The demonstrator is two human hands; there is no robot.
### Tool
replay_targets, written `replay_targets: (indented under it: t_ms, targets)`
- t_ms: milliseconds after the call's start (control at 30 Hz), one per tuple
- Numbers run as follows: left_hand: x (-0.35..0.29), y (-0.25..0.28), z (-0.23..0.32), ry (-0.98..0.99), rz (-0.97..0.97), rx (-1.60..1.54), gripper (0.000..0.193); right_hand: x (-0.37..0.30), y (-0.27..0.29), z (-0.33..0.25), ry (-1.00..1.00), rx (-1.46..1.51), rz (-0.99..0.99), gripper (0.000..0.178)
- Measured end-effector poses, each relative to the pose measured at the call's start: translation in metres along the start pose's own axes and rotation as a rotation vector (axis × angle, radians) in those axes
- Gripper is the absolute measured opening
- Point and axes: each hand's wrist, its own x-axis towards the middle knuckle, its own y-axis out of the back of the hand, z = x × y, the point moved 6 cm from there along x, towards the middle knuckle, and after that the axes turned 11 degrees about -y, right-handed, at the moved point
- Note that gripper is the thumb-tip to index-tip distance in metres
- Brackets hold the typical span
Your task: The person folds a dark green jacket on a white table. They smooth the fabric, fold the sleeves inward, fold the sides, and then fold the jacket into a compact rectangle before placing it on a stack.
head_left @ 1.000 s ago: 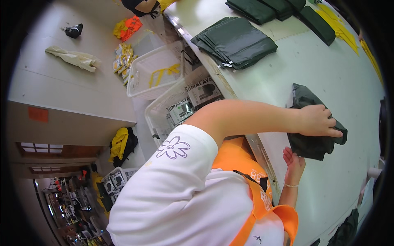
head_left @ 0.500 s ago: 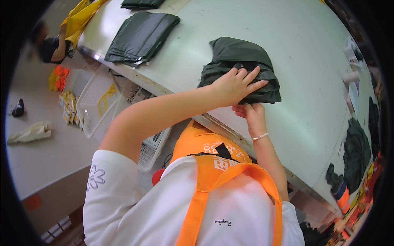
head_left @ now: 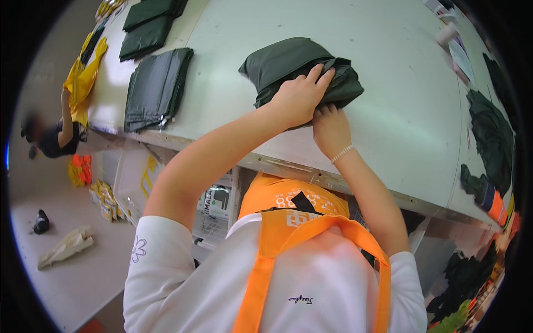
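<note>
A puffy bundle of folded dark green fabric [head_left: 294, 60] lies on the white table in front of me. My left hand [head_left: 300, 95] grips its upper layers, with the fingers reaching over a fold and the thumb hidden. At the near edge, my right hand [head_left: 331, 129] has its fingers curled into the cloth from below. Just what its fingertips pinch is hidden. The two hands are close together, almost touching.
A neat stack of flat dark green packs [head_left: 158, 89] lies left on the table [head_left: 400, 127], with more dark green packs [head_left: 147, 34] beyond. Crumpled dark cloth [head_left: 491, 136] lies far right. A person [head_left: 58, 136] at the left handles yellow cloth [head_left: 86, 77]. Below the table's edge stands a white basket [head_left: 130, 177].
My view has turned, shifting the surroundings. The left hand's fingers, spread over the bundle before, now bend closer together over the fold. The right hand stays at the near edge, its fingers turned further in.
</note>
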Motion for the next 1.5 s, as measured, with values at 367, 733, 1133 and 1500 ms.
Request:
replay_targets:
  t_ms: [367, 733, 1133, 1500]
  targets:
    - [-0.001, -0.077, -0.002, -0.096, -0.297, 0.312, 0.061, -0.003, 0.015, 0.073, 0.100, -0.171, -0.053, 0.016]
    - [0.027, -0.102, 0.014, -0.244, -0.460, 0.164, 0.074, -0.045, -0.057, 0.019, -0.043, 0.252, -0.526, 0.034]
    - [0.027, -0.133, 0.013, -0.135, -0.127, 0.146, 0.060, -0.059, -0.032, 0.005, -0.225, 0.776, -0.220, 0.010]
    - [0.043, -0.094, 0.068, -0.216, -0.498, -0.693, 0.049, -0.117, 0.022, 0.069, -0.350, 0.581, -0.269, 0.005]
